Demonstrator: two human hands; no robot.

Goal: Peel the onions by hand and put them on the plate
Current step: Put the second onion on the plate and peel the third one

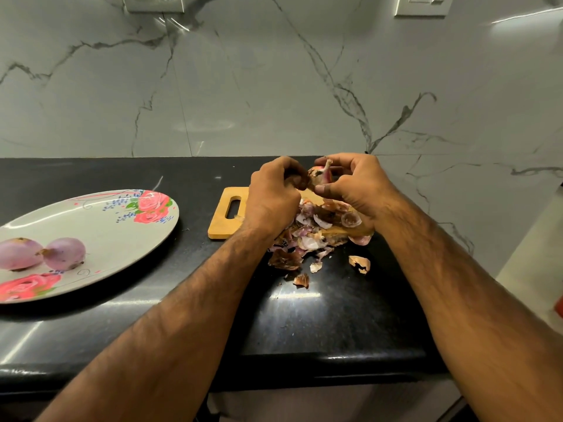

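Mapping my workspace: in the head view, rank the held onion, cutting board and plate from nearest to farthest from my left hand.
1. Held onion, touching the left hand.
2. Cutting board, just beneath.
3. Plate, far left.

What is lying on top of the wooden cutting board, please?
Onion skins pile on the cutting board. The left hand and right hand, peeling an onion above, hide the rest; only its handle end shows.

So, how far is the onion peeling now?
Done: two peeled onions lie on the plate. In hand: left grip and right grip hold a third onion, skin partly on, above the cutting board. Remaining: finish peeling it and put it on the plate.
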